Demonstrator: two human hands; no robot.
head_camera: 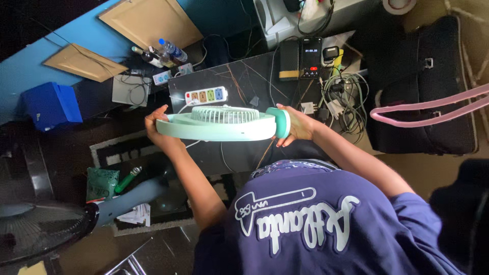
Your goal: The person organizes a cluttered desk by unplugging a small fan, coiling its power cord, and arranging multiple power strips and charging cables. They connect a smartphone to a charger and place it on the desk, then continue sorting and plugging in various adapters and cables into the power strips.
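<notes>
- The left hand (159,127) grips the rim of a mint-green desk fan (221,125) at its left end, fingers wrapped around the edge.
- The right hand (298,125) clasps the fan's rounded base end — fingers curled over it.
- The fan is held flat, grille up, above a dark marble-patterned table (254,76), just in front of a white power strip (206,94).
- A phone (310,57) stands farther back, beside tangled cables (344,97).

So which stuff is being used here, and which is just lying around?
In use:
- mint fan
- left hand, gripping one end of the fan
- right hand, gripping the other end

Lying about:
- power strip
- phone
- tangle of cables
- black bag
- blue box
- water bottle
</notes>
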